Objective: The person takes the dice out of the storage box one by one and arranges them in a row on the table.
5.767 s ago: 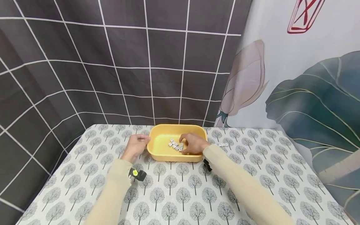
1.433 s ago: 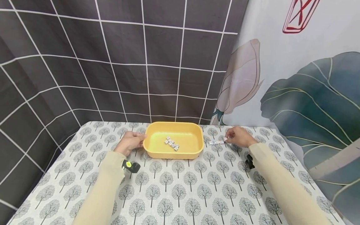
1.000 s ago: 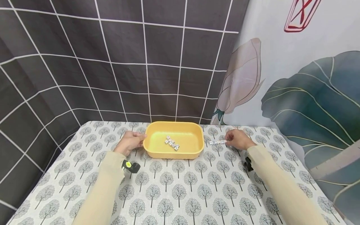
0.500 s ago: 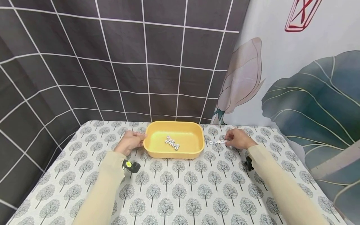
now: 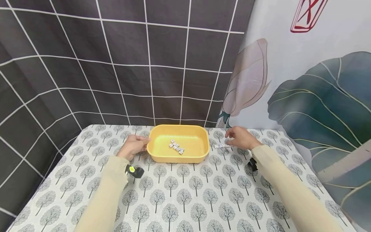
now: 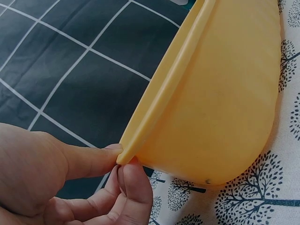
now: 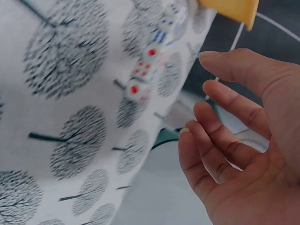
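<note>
My left hand (image 5: pixel 132 146) pinches the left rim of a yellow plastic basin (image 5: pixel 200 157) between thumb and fingers; the left wrist view shows the thumb on top of the rim (image 6: pixel 154 110). Several white dice (image 5: pixel 175 146) lie in a loose cluster on the basin's floor. To the right of the basin, more dice (image 5: pixel 221 146) stand in a straight row on the cloth, with red and blue pips visible in the right wrist view. My right hand (image 5: pixel 240 138) is just off the row's right end, fingers loosely bent and apart from the thumb, holding nothing.
A white cloth with grey tree prints (image 5: pixel 185 193) covers the table. Behind it hangs a dark curtain with a white grid (image 5: pixel 124 77). At the right back is a pale curtain with a painted lotus (image 5: pixel 249 77). Each wrist wears a black strapped camera (image 5: pixel 136 171).
My right hand went from inside the basin to the row and set a die at its right end. It has now let go and lifted slightly away. The left hand stays on the rim.
</note>
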`<state>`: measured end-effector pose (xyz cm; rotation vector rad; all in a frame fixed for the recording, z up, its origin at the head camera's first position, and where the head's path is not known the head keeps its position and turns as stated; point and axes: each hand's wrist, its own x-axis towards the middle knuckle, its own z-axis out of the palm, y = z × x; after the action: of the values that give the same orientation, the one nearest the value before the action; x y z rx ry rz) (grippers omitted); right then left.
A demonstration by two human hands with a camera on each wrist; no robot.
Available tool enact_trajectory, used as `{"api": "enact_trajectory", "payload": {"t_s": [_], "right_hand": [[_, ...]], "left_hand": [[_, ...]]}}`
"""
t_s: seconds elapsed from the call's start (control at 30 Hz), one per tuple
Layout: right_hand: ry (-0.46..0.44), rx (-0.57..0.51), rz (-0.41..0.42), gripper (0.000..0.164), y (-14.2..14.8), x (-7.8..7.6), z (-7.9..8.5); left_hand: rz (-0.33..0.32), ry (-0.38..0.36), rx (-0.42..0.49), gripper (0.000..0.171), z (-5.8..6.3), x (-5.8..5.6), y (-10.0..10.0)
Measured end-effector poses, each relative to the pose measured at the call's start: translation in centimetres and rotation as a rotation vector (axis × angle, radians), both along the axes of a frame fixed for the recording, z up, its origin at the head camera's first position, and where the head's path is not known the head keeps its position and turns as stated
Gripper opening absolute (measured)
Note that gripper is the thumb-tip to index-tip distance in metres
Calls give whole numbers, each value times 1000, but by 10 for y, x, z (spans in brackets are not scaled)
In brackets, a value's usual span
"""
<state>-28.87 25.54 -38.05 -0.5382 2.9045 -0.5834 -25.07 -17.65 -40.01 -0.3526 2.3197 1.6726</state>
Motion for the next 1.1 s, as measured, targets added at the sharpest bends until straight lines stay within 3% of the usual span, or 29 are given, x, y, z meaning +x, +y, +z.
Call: {"api": "enact_trajectory", "payload": {"t_s": [0.17,0.37,1.1], "right_hand": [[-22,-4,-3,29,-16,1,9],[14,-23,22,30,-31,2,15],[77,-78,111,30,-84,8,17]], "left_hand": [[-7,4,8,37,0,1,-1],[-6,-1,5,36,-1,0,-2],[2,3,4,35,0,2,-1]]}}
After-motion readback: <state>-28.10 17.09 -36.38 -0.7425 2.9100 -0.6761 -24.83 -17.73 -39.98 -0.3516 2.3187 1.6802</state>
